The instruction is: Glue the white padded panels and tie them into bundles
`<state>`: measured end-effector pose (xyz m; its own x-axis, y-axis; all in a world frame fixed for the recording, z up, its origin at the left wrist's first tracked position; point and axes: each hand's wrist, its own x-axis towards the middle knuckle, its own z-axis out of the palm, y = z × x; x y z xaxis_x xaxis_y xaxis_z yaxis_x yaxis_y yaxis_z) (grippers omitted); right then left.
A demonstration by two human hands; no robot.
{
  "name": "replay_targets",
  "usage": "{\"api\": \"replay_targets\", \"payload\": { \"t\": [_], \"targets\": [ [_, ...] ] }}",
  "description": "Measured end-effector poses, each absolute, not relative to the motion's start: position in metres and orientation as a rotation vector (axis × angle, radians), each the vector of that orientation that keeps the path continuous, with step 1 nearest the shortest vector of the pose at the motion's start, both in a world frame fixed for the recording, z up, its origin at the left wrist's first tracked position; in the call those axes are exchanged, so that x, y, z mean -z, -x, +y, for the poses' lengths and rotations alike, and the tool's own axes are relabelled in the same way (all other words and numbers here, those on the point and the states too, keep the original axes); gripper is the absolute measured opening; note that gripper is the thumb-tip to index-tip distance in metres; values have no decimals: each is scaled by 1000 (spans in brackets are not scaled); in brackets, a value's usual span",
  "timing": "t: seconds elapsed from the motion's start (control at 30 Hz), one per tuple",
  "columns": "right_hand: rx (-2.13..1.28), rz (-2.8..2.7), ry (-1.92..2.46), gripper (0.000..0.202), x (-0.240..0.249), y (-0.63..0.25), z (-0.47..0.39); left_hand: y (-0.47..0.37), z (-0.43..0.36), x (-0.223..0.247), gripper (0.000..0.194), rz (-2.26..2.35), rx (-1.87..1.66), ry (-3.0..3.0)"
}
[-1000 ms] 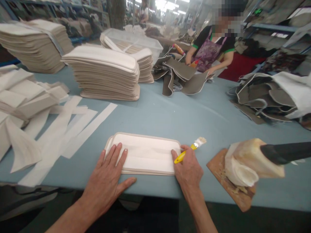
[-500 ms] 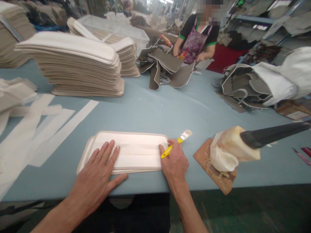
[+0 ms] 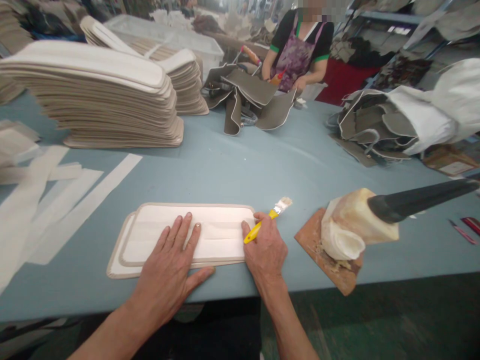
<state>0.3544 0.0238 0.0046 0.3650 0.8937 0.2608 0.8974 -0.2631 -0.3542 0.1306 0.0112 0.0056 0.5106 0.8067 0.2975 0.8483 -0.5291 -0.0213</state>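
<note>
A white rounded panel [image 3: 221, 227] with a beige edge lies on top of a second like panel [image 3: 119, 250], which sticks out at the left and along the near side. My left hand [image 3: 174, 257] rests flat on the top panel, fingers stretched out and thumb apart. At the panel's right end is my right hand [image 3: 266, 250], closed around a yellow-handled paintbrush [image 3: 258, 227]. The brush's pale, coated bristles point up and away to the right. My right thumb touches the top panel's edge; the fingers underneath are hidden.
Tall stacks of like panels [image 3: 123, 110] stand at the back left, with white strips [image 3: 75, 210] before them. To the right, a glue-crusted container [image 3: 348, 225] with a black handle sits on a brown board [image 3: 311, 237]. A co-worker [image 3: 296, 55] stands across the table behind grey pieces [image 3: 258, 92].
My left hand has slid right across the top panel, uncovering more of the left end of both panels. My right hand keeps the brush at the right end. The view has shifted slightly.
</note>
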Motion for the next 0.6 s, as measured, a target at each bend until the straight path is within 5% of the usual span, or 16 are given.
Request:
{"api": "replay_targets", "payload": {
  "t": [0.6],
  "targets": [
    [2, -1540, 2185, 26, -5, -355, 24, -144, 11, -12, 94, -1328, 365, 2610]
  ]
}}
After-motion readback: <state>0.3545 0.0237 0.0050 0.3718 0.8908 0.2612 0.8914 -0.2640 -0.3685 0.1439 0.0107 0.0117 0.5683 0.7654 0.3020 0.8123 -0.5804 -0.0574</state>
